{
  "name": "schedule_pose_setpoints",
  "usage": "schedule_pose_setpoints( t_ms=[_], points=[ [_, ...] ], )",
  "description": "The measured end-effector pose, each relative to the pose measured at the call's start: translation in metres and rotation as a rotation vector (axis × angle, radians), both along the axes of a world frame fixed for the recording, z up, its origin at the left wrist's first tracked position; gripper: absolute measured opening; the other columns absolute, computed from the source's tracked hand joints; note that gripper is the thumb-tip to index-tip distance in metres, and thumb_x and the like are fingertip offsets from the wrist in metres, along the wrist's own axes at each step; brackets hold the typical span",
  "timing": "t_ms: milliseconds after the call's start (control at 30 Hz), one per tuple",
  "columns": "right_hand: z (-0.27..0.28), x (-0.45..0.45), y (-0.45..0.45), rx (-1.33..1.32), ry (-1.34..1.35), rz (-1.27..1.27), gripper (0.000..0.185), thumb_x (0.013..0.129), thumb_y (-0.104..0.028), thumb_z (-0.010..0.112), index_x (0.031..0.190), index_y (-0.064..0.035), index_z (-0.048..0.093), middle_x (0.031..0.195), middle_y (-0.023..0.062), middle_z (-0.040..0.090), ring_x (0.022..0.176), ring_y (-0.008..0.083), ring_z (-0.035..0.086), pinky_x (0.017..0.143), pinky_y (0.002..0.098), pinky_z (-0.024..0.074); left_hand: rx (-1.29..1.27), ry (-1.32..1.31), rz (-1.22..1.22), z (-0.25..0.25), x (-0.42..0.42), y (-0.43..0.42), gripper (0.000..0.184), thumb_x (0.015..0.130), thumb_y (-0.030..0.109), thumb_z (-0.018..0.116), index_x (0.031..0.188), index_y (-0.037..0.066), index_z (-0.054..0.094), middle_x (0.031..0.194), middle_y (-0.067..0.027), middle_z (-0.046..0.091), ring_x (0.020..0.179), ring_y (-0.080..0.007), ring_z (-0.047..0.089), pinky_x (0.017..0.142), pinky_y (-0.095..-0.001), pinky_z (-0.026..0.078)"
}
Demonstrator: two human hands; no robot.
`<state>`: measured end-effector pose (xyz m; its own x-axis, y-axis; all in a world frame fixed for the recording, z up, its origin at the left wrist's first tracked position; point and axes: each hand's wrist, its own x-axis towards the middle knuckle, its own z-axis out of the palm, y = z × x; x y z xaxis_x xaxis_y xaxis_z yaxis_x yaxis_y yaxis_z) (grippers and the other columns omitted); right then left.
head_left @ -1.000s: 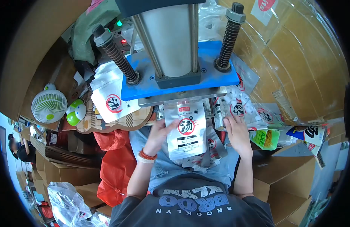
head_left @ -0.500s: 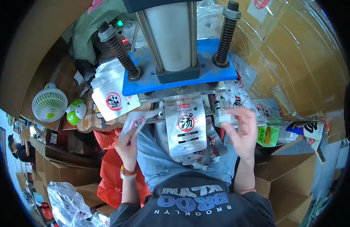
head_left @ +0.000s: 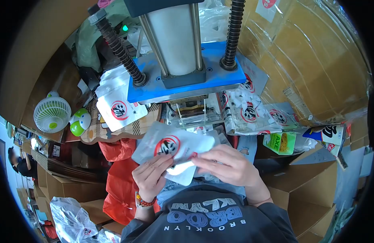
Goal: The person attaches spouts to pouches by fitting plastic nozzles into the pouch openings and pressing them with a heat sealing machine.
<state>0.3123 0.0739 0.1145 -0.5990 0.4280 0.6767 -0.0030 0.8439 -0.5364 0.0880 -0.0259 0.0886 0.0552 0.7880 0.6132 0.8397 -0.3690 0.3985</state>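
Both hands are closed on one printed pouch in the head view: the left hand (head_left: pixel 151 176) grasps the lower left part of a flat silver-grey foil pouch (head_left: pixel 195 142) with a red ring around a black character, and the right hand (head_left: pixel 231 166) pinches it near its lower right edge, thumb and fingers together. A pale, shiny panel (head_left: pixel 183 174) shows just below, between the hands; whether it is a second pouch or a fold of the same one, I cannot tell.

Because the film is thin, smooth and visibly bent, uneven pulling could crease it or let an edge slide out of the pinch. Two layers lying together could also be taken as one, or shift apart if only one is gripped.

As for position, the pouch lies tilted between and above the hands, nearer the body than the near edge of the brown patterned tabletop (head_left: pixel 150 122). Just beyond it is a clear plastic and metal fixture (head_left: pixel 191 113), under a blue metal press plate (head_left: pixel 187 79). Loose silver-white pouches (head_left: pixel 120 111) rest on the tabletop to the left; small white caps (head_left: pixel 247 101) lie on printed film to the right, well apart from the left hand.
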Motion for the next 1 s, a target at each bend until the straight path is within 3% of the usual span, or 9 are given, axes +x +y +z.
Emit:
schedule_pose_setpoints(
  t_ms=[100,233,367,433,567,667,767,900,1000],
  points=[
    [-0.008,0.002,0.008,-0.159,0.047,-0.071,0.032,0.066,-0.011,0.084,0.095,-0.0038,0.073,0.091,0.0066,0.069,0.080,0.0217,0.062,0.071,0.0336,0.0490,-0.229,-0.304,-0.160,-0.024,0.005,0.017,0.021,0.076,-0.003,0.067,0.097,0.001,0.073,0.094,-0.0108,0.074,0.084,-0.0263,0.073,0.072,-0.0293,0.057],
    [-0.043,-0.004,0.023,-0.429,0.032,-0.369,0.033,0.073,-0.012,0.081,0.104,-0.0075,0.071,0.096,0.0068,0.069,0.095,0.0254,0.060,0.086,0.0376,0.0465,-0.485,-0.879,-0.156,-0.099,0.026,0.041,0.018,0.089,0.012,0.073,0.102,0.000,0.074,0.077,-0.0040,0.073,0.070,0.0001,0.058,0.060,-0.0192,0.047],
    [-0.052,0.003,0.034,-0.293,-0.103,-0.400,0.047,0.074,-0.012,0.081,0.117,-0.0076,0.065,0.109,0.0100,0.066,0.105,0.0282,0.058,0.094,0.0391,0.0428,-0.523,-0.877,-0.164,-0.101,0.036,0.050,0.018,0.089,0.013,0.072,0.101,0.000,0.074,0.079,-0.0022,0.073,0.071,-0.0005,0.058,0.062,-0.0191,0.047],
    [-0.054,-0.001,0.038,-0.227,-0.033,-0.556,0.057,0.075,-0.015,0.081,0.127,-0.0065,0.058,0.120,0.0133,0.062,0.112,0.0316,0.055,0.099,0.0408,0.0397,-0.607,-1.117,-0.126,-0.110,0.036,0.057,0.019,0.091,0.016,0.071,0.101,0.000,0.074,0.084,-0.0011,0.073,0.074,-0.0006,0.057,0.065,-0.0186,0.046],
    [-0.056,0.031,0.043,-0.234,0.073,-0.696,0.042,0.089,-0.015,0.069,0.126,-0.0034,0.056,0.125,0.0143,0.058,0.118,0.0330,0.052,0.104,0.0408,0.0353,-0.561,-1.399,0.019,-0.104,0.031,0.073,0.020,0.090,0.014,0.072,0.098,-0.005,0.072,0.088,-0.0064,0.073,0.073,-0.0064,0.064,0.064,-0.0220,0.050],
    [-0.055,0.045,0.053,-0.021,-0.262,-1.053,0.033,0.097,-0.025,0.056,0.121,-0.0024,0.058,0.120,0.0154,0.059,0.113,0.0338,0.053,0.099,0.0437,0.0374,-0.595,-1.523,0.020,-0.084,0.018,0.097,0.021,0.090,0.013,0.069,0.101,-0.005,0.070,0.089,-0.0087,0.072,0.072,-0.0095,0.066,0.064,-0.0238,0.052],
    [-0.099,0.062,0.062,-0.229,-0.679,-0.952,0.029,0.098,-0.022,0.053,0.118,-0.0025,0.059,0.116,0.0149,0.059,0.108,0.0345,0.053,0.096,0.0439,0.0387,-0.540,-1.543,-0.022,-0.087,0.022,0.104,0.022,0.090,0.014,0.070,0.099,-0.006,0.070,0.088,-0.0085,0.072,0.072,-0.0094,0.066,0.063,-0.0234,0.052],
    [-0.087,0.076,0.046,-0.204,-0.461,-0.625,0.026,0.097,-0.015,0.054,0.118,-0.0006,0.057,0.107,0.0152,0.060,0.096,0.0365,0.059,0.086,0.0405,0.0449,-0.612,-1.066,0.046,-0.094,-0.013,0.105,0.048,0.092,0.025,0.069,0.120,-0.012,0.059,0.111,-0.0182,0.068,0.100,-0.0211,0.066,0.087,-0.0326,0.051],
    [-0.073,0.087,0.047,-0.515,-0.308,-0.485,0.025,0.096,-0.008,0.056,0.119,0.0003,0.057,0.107,0.0150,0.062,0.099,0.0310,0.065,0.084,0.0355,0.0486,-0.233,-0.004,0.704,-0.100,-0.086,0.107,0.076,0.089,0.049,0.063,0.144,0.001,0.040,0.148,-0.0209,0.040,0.137,-0.0352,0.038,0.110,-0.0558,0.025]
  ],
)
